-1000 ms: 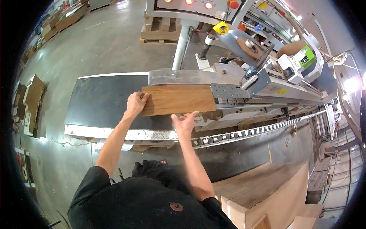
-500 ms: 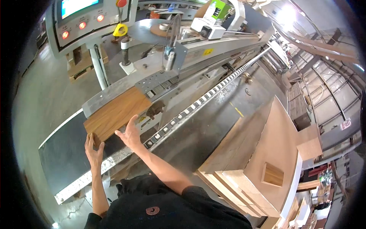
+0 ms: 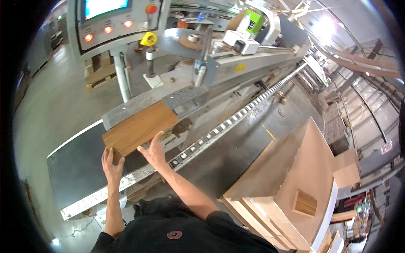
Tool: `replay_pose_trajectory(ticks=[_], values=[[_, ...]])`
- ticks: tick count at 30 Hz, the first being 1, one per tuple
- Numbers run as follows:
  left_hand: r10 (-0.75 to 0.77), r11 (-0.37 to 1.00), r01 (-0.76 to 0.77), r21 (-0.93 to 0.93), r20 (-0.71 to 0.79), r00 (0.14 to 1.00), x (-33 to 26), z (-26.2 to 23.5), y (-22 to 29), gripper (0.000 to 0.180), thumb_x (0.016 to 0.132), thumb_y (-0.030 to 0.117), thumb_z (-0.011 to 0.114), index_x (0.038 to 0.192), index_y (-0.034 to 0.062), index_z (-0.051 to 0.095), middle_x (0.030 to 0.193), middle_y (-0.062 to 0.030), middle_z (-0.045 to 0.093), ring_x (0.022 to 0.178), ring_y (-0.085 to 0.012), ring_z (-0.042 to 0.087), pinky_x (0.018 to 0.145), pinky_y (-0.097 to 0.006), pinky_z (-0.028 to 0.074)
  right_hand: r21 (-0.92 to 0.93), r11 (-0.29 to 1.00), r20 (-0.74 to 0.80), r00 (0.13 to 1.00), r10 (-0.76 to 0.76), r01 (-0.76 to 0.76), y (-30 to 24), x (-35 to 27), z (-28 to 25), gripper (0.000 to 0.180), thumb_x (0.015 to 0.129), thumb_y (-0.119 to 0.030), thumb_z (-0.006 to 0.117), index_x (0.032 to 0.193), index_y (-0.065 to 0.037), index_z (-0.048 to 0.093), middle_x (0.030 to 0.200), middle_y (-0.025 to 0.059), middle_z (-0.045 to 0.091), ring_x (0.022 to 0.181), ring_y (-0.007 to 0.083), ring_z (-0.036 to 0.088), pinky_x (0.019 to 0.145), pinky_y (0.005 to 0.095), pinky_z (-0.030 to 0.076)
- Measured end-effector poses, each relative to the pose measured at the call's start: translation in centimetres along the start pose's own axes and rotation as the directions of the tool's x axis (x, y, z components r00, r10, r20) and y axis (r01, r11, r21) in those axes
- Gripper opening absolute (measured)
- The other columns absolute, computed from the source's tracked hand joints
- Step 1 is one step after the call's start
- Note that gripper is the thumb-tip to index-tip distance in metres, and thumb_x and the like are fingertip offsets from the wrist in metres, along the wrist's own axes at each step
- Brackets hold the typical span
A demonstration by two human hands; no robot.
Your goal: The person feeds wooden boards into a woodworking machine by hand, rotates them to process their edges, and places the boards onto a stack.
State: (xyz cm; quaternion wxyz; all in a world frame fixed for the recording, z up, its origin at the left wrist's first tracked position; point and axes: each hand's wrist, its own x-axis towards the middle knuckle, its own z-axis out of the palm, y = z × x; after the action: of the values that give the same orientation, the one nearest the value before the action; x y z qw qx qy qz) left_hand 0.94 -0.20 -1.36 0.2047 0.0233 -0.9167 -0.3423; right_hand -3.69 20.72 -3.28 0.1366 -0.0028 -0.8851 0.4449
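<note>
A flat rectangular wood-grain board lies along the metal guide fence of a long machine, partly over the black conveyor belt or bed. At the board's near left corner, my left hand rests its fingertips against the edge, thumb held apart. My right hand is spread at the board's near long edge, its thumb by the edge and its forefinger stretched toward the right end. Neither hand wraps around the board. Whether every fingertip touches it I cannot tell.
A control panel with a screen and lit red buttons stands at the far left. A yellow tape measure hangs near it. A segmented track runs away to the far right. Stacked panels at right carry a small wood-grain piece.
The whole view has shifted, so the scene sits further right and slightly lower. My hands keep almost the same pose at the board, with no clear movement of the board along the fence.
</note>
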Motion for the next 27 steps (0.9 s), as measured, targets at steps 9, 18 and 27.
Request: replay_pose_trajectory(ticks=[9,18,27], values=[[-0.030,0.999,0.029,0.014,0.040,0.999,0.3,-1.3,0.3,0.064,0.077,0.018,0.076,0.135,-0.0013,0.056,0.147,-0.0246,0.044,0.138,-0.0371,0.040,0.113,-0.046,0.034,0.036,0.999,0.030,0.999,0.028,-0.029,-1.0,-0.1,0.1,0.124,0.079,-0.032,0.079,0.140,0.022,-0.015,0.128,0.0410,0.047,0.112,0.0470,0.057,0.094,0.0427,0.048],[-0.071,0.996,0.067,0.061,0.070,0.995,0.5,-0.9,1.0,0.066,0.076,0.020,0.077,0.134,-0.0020,0.056,0.149,-0.0239,0.042,0.141,-0.0368,0.036,0.115,-0.047,0.030,0.021,0.998,0.074,0.996,0.058,-0.060,-0.7,0.2,-0.6,0.125,0.080,-0.033,0.079,0.140,0.022,-0.017,0.131,0.0424,0.044,0.116,0.0478,0.054,0.097,0.0427,0.047],[0.026,0.986,-0.032,0.166,0.038,0.999,0.7,-0.9,1.4,0.062,0.076,0.018,0.075,0.131,-0.0033,0.058,0.143,-0.0272,0.047,0.144,-0.0374,0.030,0.114,-0.049,0.025,0.035,0.997,0.102,0.993,0.064,-0.068,-0.8,0.8,-0.7,0.123,0.079,-0.030,0.079,0.138,0.024,-0.016,0.133,0.0417,0.042,0.119,0.0467,0.052,0.099,0.0412,0.045]])
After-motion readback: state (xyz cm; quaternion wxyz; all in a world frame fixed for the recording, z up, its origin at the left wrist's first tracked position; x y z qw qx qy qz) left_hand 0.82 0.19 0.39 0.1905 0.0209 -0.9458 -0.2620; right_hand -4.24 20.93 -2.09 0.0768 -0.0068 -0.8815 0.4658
